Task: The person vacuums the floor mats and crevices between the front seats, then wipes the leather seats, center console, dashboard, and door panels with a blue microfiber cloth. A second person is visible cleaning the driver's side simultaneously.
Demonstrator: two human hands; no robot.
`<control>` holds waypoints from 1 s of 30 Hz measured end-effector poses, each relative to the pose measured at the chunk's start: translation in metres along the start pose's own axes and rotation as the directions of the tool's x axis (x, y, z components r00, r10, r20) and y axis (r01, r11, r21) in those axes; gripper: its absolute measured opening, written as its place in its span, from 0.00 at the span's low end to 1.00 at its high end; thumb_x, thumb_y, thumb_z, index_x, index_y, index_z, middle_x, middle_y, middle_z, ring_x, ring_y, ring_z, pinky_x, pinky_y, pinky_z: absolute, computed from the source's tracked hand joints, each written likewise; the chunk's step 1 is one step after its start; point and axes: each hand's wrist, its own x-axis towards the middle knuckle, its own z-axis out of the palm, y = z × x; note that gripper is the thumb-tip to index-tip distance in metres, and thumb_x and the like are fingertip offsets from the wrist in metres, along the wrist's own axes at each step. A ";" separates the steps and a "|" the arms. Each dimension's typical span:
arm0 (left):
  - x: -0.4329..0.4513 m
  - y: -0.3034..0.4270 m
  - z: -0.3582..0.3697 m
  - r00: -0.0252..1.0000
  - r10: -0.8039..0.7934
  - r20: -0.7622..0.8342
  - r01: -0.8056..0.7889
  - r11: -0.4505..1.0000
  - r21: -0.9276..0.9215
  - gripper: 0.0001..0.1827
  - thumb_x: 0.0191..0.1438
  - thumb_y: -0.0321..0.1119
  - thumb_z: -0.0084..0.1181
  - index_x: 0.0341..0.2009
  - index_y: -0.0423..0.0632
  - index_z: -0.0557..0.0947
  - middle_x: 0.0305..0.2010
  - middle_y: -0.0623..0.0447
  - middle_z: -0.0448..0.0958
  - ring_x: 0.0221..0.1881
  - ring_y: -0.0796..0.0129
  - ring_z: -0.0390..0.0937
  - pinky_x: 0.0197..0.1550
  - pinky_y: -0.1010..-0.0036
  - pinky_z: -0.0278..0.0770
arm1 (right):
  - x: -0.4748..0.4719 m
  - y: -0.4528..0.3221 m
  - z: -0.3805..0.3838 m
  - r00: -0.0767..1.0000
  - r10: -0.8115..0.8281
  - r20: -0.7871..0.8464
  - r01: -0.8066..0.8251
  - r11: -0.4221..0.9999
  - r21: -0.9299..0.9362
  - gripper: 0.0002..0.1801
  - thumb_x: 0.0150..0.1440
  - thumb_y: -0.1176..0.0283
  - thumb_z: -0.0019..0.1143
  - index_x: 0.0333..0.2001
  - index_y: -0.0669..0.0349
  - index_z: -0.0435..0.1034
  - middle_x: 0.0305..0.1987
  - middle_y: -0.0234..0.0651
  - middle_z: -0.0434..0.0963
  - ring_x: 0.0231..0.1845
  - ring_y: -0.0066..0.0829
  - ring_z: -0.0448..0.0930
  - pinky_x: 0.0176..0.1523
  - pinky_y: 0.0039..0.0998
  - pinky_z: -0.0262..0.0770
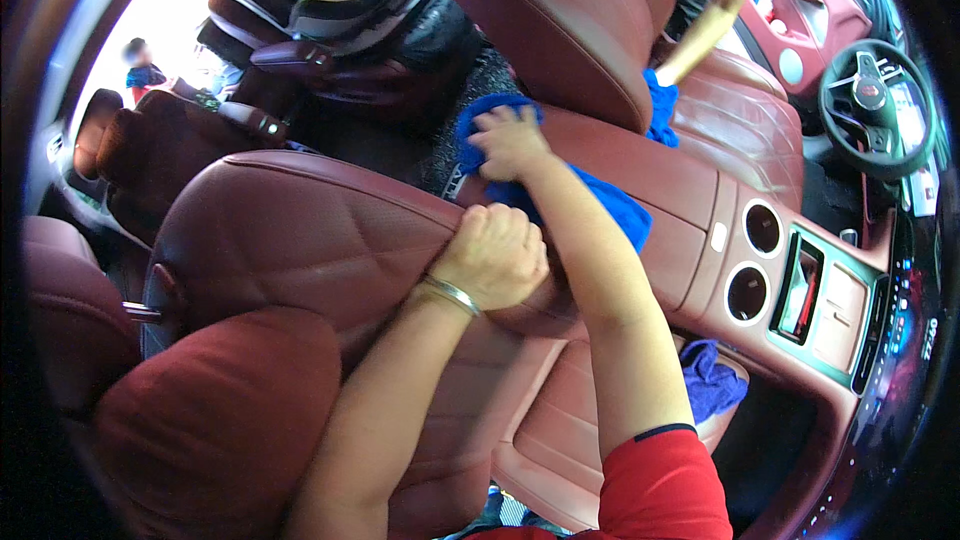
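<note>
My right hand (pixel 510 144) is spread over a blue cloth (pixel 616 202), holding it against the rear end of the red leather centre console (pixel 600 146). Part of the cloth trails forward under my forearm. Closer to me, my left hand (pixel 495 259) is curled into a fist with a metal bangle at its wrist. This fist rests by the side edge of the front seat backrest (pixel 322 232); whether it grips the leather is hidden.
A co-worker's arm (pixel 705 34) reaches over the driver's seat (pixel 739 120) with a blue cloth (pixel 662 109). A purple-blue cloth (pixel 709 382) lies on the near seat (pixel 562 420). Cup holders (pixel 763 228) and a steering wheel (pixel 874 106) are at right. A black bag (pixel 360 22) sits behind.
</note>
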 end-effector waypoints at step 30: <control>0.003 0.002 0.001 0.985 0.148 -0.087 -0.121 0.958 0.258 0.12 0.52 0.41 0.57 0.19 0.56 0.76 0.21 0.58 0.72 0.27 0.65 0.72 0.33 0.66 0.68 | -0.390 -0.210 0.151 0.673 0.342 0.656 -0.663 0.671 0.331 0.21 0.47 0.67 0.56 0.46 0.63 0.78 0.52 0.47 0.80 0.59 0.45 0.76 0.62 0.43 0.69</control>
